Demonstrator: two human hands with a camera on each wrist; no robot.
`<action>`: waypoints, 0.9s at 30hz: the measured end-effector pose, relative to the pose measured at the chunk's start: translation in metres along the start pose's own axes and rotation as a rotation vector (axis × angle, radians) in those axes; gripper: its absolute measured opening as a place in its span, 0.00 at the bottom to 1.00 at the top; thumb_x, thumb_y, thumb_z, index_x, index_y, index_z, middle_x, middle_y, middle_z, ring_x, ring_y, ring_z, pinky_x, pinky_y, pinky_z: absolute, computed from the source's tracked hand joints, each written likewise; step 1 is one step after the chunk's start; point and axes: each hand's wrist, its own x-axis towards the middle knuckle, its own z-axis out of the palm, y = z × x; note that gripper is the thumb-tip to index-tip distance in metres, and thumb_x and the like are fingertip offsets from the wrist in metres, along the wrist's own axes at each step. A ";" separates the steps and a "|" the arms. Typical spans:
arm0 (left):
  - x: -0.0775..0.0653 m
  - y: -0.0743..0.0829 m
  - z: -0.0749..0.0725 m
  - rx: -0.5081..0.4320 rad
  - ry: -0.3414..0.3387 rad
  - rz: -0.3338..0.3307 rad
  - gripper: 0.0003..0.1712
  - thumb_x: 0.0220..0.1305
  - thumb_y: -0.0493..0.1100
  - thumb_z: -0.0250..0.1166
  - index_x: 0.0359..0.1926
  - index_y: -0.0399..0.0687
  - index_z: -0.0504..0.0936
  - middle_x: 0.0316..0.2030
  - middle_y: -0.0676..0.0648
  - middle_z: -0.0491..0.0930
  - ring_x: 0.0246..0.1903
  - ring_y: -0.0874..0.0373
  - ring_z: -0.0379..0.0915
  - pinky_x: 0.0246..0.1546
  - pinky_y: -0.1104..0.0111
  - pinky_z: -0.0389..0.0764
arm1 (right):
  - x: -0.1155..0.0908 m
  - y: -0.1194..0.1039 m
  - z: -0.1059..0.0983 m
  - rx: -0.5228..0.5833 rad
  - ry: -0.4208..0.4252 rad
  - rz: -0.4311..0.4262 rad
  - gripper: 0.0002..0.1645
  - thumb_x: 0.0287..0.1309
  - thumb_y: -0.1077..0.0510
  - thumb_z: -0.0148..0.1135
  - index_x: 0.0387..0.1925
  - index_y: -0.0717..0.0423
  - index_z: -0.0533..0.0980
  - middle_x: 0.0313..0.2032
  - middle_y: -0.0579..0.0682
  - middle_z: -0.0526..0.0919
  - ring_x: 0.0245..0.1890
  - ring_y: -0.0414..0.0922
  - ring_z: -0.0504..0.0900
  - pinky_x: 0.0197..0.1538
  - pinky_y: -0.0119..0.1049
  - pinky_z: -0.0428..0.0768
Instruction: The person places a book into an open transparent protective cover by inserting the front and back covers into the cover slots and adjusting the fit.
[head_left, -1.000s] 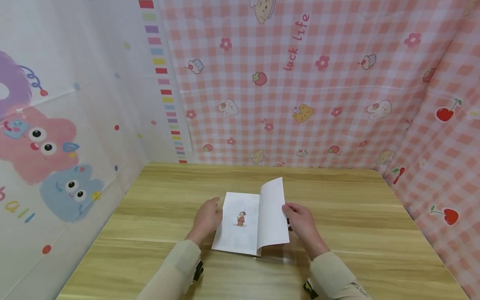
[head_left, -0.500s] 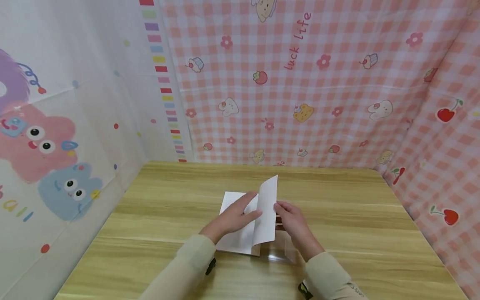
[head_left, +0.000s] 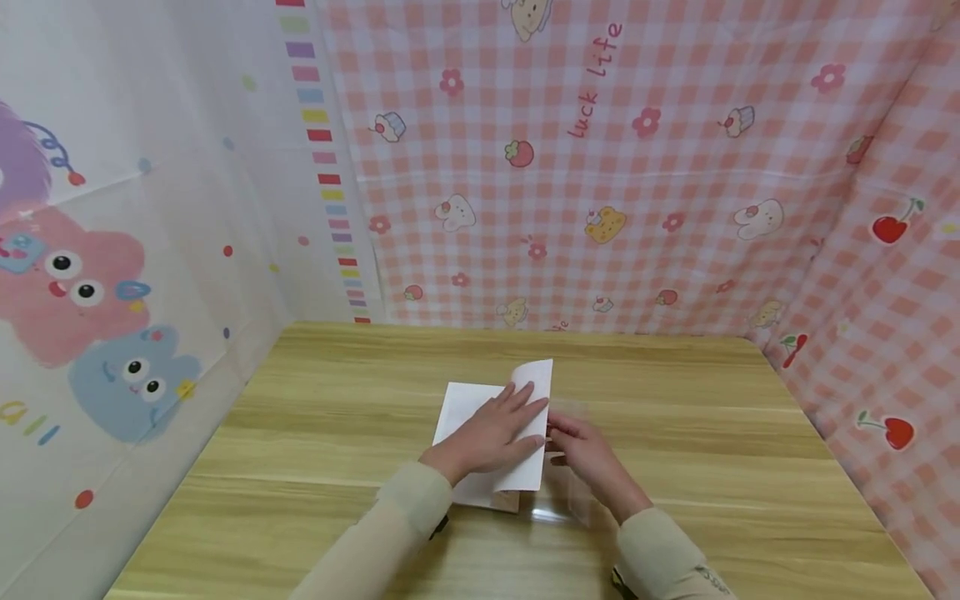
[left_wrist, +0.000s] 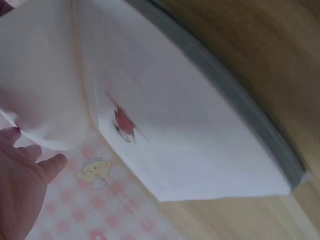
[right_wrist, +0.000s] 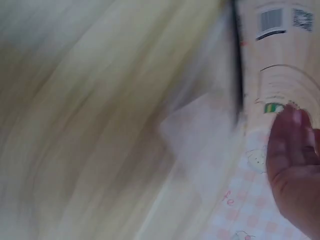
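Observation:
A white-paged book [head_left: 461, 408] lies on the table with its right part raised. In the left wrist view a small red figure is printed on its flat white page [left_wrist: 165, 135]. My left hand [head_left: 491, 437] rests with spread fingers on the raised page [head_left: 531, 475]; in the left wrist view this hand [left_wrist: 22, 182] is at the page's edge. My right hand [head_left: 592, 458] is behind the raised part, its fingertips partly hidden. The right wrist view shows the right hand [right_wrist: 295, 155] touching the tan back cover [right_wrist: 280, 50], which carries a barcode.
A clear plastic cover or sheet [head_left: 573, 500] lies beside the book on the wood-grain table [head_left: 300, 450]. Pink checked cloth [head_left: 480, 167] hangs behind the table and on the right. White printed cloth [head_left: 225, 208] hangs on the left.
My left hand has moved right, from the book's left edge onto the raised page. The raised page has tipped left, and my right hand has shifted slightly left, going behind it.

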 end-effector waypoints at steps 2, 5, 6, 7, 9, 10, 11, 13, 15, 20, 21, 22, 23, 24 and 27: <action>-0.001 -0.001 0.004 0.028 -0.023 -0.009 0.35 0.72 0.62 0.39 0.74 0.55 0.53 0.75 0.44 0.46 0.71 0.43 0.35 0.67 0.43 0.53 | -0.001 0.008 0.001 -0.250 0.001 -0.100 0.21 0.65 0.66 0.49 0.58 0.67 0.74 0.53 0.67 0.80 0.51 0.57 0.78 0.54 0.59 0.76; -0.001 -0.003 0.010 0.075 -0.046 -0.024 0.35 0.72 0.63 0.38 0.75 0.55 0.52 0.75 0.45 0.44 0.71 0.44 0.34 0.67 0.43 0.54 | -0.006 0.017 0.005 -0.679 -0.008 -0.222 0.22 0.64 0.63 0.51 0.57 0.68 0.74 0.57 0.68 0.76 0.58 0.61 0.71 0.59 0.60 0.70; -0.001 -0.003 0.011 0.088 -0.053 -0.028 0.35 0.72 0.63 0.38 0.75 0.55 0.52 0.75 0.45 0.44 0.72 0.44 0.33 0.67 0.43 0.54 | -0.008 0.020 0.007 -0.784 -0.027 -0.235 0.23 0.65 0.61 0.50 0.58 0.69 0.73 0.60 0.69 0.73 0.60 0.63 0.68 0.60 0.62 0.68; -0.001 -0.003 0.012 0.100 -0.058 -0.033 0.35 0.72 0.63 0.38 0.75 0.56 0.52 0.75 0.45 0.43 0.72 0.44 0.33 0.67 0.43 0.54 | -0.010 0.023 0.009 -0.870 -0.050 -0.246 0.25 0.65 0.59 0.49 0.59 0.70 0.71 0.61 0.70 0.70 0.62 0.64 0.65 0.61 0.64 0.66; -0.002 -0.003 0.014 0.122 -0.070 -0.045 0.35 0.72 0.63 0.38 0.75 0.56 0.52 0.76 0.46 0.43 0.72 0.45 0.33 0.67 0.43 0.55 | -0.015 0.029 0.012 -0.988 -0.093 -0.225 0.29 0.67 0.55 0.47 0.63 0.68 0.67 0.66 0.70 0.64 0.65 0.65 0.59 0.62 0.68 0.61; -0.002 -0.003 0.014 0.131 -0.075 -0.049 0.35 0.72 0.63 0.38 0.74 0.56 0.52 0.76 0.46 0.43 0.72 0.45 0.33 0.67 0.43 0.55 | -0.017 0.032 0.013 -1.013 -0.108 -0.209 0.30 0.67 0.53 0.47 0.64 0.67 0.66 0.67 0.70 0.62 0.66 0.65 0.56 0.62 0.69 0.59; -0.002 -0.003 0.015 0.144 -0.080 -0.052 0.35 0.72 0.63 0.38 0.74 0.56 0.53 0.76 0.45 0.43 0.72 0.45 0.33 0.67 0.43 0.56 | -0.019 0.034 0.014 -1.033 -0.118 -0.191 0.32 0.67 0.51 0.47 0.66 0.65 0.65 0.68 0.70 0.60 0.67 0.65 0.55 0.61 0.71 0.57; -0.002 -0.002 0.015 0.170 -0.091 -0.064 0.35 0.72 0.63 0.39 0.74 0.56 0.53 0.75 0.45 0.43 0.72 0.45 0.33 0.67 0.43 0.56 | -0.022 0.039 0.015 -1.049 -0.129 -0.174 0.34 0.66 0.48 0.48 0.67 0.64 0.63 0.68 0.70 0.59 0.67 0.64 0.54 0.61 0.72 0.55; -0.002 -0.002 0.016 0.201 -0.094 -0.076 0.35 0.72 0.63 0.40 0.74 0.56 0.54 0.75 0.44 0.44 0.72 0.44 0.34 0.66 0.43 0.58 | -0.024 0.043 0.014 -1.062 -0.133 -0.165 0.36 0.65 0.44 0.49 0.68 0.62 0.63 0.69 0.69 0.59 0.68 0.64 0.53 0.62 0.72 0.54; -0.003 -0.003 0.019 0.281 -0.107 -0.119 0.35 0.70 0.63 0.43 0.73 0.56 0.57 0.75 0.44 0.46 0.71 0.43 0.36 0.65 0.44 0.60 | -0.024 0.049 0.008 -1.089 -0.154 -0.163 0.39 0.66 0.40 0.49 0.68 0.62 0.62 0.70 0.67 0.57 0.68 0.62 0.53 0.62 0.72 0.53; -0.004 -0.004 0.019 0.293 -0.108 -0.126 0.35 0.70 0.63 0.43 0.73 0.56 0.57 0.75 0.44 0.46 0.71 0.43 0.37 0.65 0.44 0.60 | -0.023 0.049 0.006 -1.088 -0.165 -0.157 0.39 0.66 0.40 0.48 0.69 0.61 0.61 0.70 0.67 0.57 0.68 0.62 0.52 0.62 0.72 0.53; -0.004 -0.004 0.020 0.303 -0.107 -0.133 0.35 0.70 0.63 0.44 0.73 0.57 0.57 0.75 0.45 0.47 0.71 0.43 0.37 0.65 0.44 0.60 | -0.023 0.050 0.004 -1.093 -0.173 -0.152 0.39 0.66 0.40 0.47 0.69 0.61 0.61 0.70 0.67 0.56 0.69 0.62 0.52 0.62 0.72 0.53; -0.004 -0.005 0.020 0.307 -0.104 -0.138 0.35 0.69 0.63 0.45 0.73 0.56 0.58 0.75 0.44 0.47 0.71 0.43 0.37 0.64 0.44 0.61 | -0.022 0.051 0.001 -1.098 -0.179 -0.144 0.40 0.66 0.39 0.47 0.69 0.61 0.61 0.71 0.66 0.56 0.69 0.62 0.52 0.62 0.72 0.53; -0.005 -0.006 0.020 0.312 -0.100 -0.143 0.35 0.69 0.63 0.45 0.73 0.56 0.58 0.75 0.44 0.47 0.71 0.43 0.38 0.64 0.44 0.61 | -0.022 0.051 -0.002 -1.097 -0.184 -0.137 0.40 0.67 0.39 0.47 0.69 0.61 0.61 0.71 0.67 0.56 0.69 0.62 0.51 0.62 0.72 0.53; -0.006 -0.009 0.022 0.319 -0.099 -0.165 0.35 0.68 0.62 0.47 0.72 0.56 0.59 0.75 0.44 0.47 0.71 0.43 0.38 0.63 0.43 0.62 | -0.023 0.050 -0.012 -1.091 -0.192 -0.120 0.40 0.66 0.39 0.47 0.69 0.61 0.60 0.71 0.66 0.55 0.69 0.62 0.51 0.62 0.72 0.53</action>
